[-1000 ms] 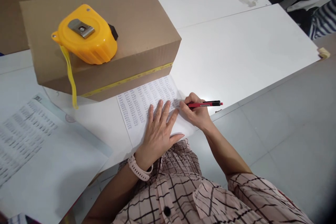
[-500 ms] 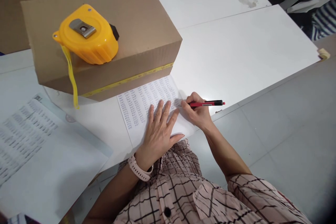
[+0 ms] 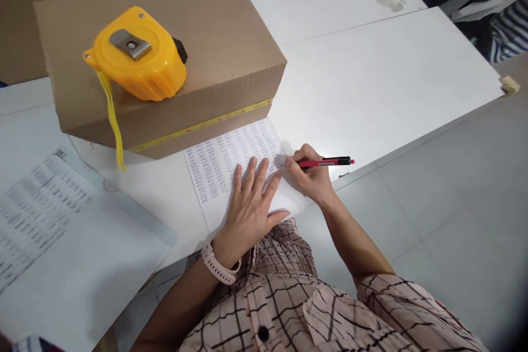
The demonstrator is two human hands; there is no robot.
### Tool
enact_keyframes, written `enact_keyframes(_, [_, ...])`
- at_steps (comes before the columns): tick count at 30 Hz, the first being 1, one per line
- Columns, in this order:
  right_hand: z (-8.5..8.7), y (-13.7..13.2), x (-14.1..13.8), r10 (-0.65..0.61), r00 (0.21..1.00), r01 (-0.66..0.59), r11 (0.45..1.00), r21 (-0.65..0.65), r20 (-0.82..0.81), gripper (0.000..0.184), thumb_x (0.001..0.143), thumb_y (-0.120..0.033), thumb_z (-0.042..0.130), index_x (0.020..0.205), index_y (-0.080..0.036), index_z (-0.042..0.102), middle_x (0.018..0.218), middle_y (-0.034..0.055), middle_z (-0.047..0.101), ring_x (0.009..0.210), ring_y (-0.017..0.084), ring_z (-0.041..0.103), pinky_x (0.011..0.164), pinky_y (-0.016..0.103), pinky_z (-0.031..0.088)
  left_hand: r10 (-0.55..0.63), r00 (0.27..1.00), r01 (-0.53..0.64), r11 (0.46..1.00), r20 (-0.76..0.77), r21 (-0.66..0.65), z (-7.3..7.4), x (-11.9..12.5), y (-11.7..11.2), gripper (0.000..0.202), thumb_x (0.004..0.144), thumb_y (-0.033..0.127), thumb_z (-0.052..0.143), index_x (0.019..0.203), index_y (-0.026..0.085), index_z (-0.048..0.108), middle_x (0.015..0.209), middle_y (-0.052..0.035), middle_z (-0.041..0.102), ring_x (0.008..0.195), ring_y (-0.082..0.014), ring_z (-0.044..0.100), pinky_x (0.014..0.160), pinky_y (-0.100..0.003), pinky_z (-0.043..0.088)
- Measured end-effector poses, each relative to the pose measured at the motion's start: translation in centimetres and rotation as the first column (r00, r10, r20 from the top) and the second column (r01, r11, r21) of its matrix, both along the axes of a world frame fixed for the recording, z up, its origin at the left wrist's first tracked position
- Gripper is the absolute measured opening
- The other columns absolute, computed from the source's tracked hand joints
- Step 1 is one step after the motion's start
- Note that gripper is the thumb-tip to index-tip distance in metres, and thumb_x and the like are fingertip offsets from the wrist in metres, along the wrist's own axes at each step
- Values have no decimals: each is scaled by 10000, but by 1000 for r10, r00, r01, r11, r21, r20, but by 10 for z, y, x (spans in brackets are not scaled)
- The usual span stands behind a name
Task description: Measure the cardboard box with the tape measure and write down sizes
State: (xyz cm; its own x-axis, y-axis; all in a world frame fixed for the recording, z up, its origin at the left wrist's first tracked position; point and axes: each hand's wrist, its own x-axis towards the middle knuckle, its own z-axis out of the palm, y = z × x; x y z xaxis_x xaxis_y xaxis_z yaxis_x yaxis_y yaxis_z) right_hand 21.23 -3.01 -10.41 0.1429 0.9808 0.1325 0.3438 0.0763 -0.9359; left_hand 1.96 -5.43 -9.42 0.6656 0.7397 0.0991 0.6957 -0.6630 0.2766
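Note:
My left hand (image 3: 249,203) lies flat with fingers spread on a sheet of paper (image 3: 225,162) covered in rows of small handwritten figures. My right hand (image 3: 309,176) is closed round a red and black pen (image 3: 325,162), its tip touching the sheet's right side. Just behind the sheet stands a brown cardboard box (image 3: 223,38) on the white table (image 3: 371,77). A yellow tape measure (image 3: 138,55) rests on top of the box, and its yellow tape (image 3: 198,126) runs along the box's front face.
A larger printed sheet (image 3: 61,231) lies at the left on the table. A second cardboard piece (image 3: 25,16) stands at the far left behind the box. The table edge runs diagonally to the right, with grey floor (image 3: 454,203) beyond. A person in striped clothing (image 3: 509,33) is at the top right.
The pen tip has shifted a little to the right along the sheet. My left hand has stayed where it was.

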Motion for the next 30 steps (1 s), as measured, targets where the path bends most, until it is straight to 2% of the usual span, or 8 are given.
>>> enact_keyframes(6, [1, 0, -1, 0, 1000, 0, 1000, 4, 13, 277, 912, -265, 622, 717, -231, 429, 620, -63, 404, 554, 98, 335, 530, 277, 269, -3, 1000, 3, 1000, 6, 7, -1, 0, 0, 768, 919, 604, 583, 1512, 153, 396, 1670, -204, 249, 1565, -416, 112, 1244, -666, 117])
enact_keyframes(12, [2, 0, -2, 20, 999, -21, 1000, -23, -44, 281, 909, -268, 621, 717, -232, 419, 624, -65, 383, 558, 101, 325, 528, 280, 264, 2, 1000, -2, 1000, 18, 3, -1, 0, 0, 774, 917, 596, 589, 1522, 164, 371, 1671, -193, 253, 1568, -405, 106, 1244, -668, 109])
enact_keyframes(30, [2, 0, -1, -3, 1000, 3, 1000, 3, -20, 287, 901, -270, 630, 704, -232, 425, 611, -62, 390, 551, 102, 323, 526, 282, 266, 1, 1000, -1, 1000, 9, -3, 0, 0, 0, 774, 913, 596, 597, 1515, 161, 381, 1671, -200, 248, 1565, -414, 113, 1239, -674, 115])
